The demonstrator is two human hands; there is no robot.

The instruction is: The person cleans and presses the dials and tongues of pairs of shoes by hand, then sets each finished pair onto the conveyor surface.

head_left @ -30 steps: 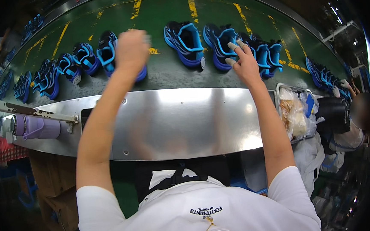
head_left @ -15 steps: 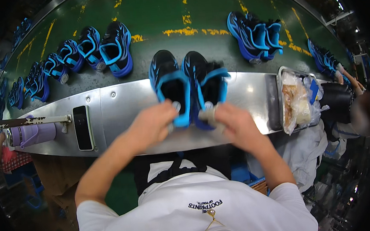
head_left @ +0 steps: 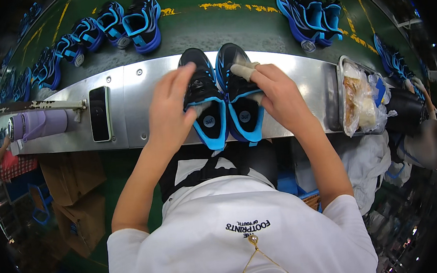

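White short-sleeved T-shirt with dark print at the neck, thin gold chain, bare forearms, taped right fingers (head_left: 244, 72)

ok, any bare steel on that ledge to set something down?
Bare steel lies between the phone and the left hand, and between the right hand and the tray. The middle is crowded: both hands rest on the shoe pair.

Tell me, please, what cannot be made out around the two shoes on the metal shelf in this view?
- Head view: the left hand covers the side of the left shoe, so its grip is unclear.
- The right hand hides part of the right shoe; its wrapped fingertip covers the laces.
- The contents of the tray are wrapped in plastic, unidentifiable.
- Shoes on the green belt blur toward the rim.
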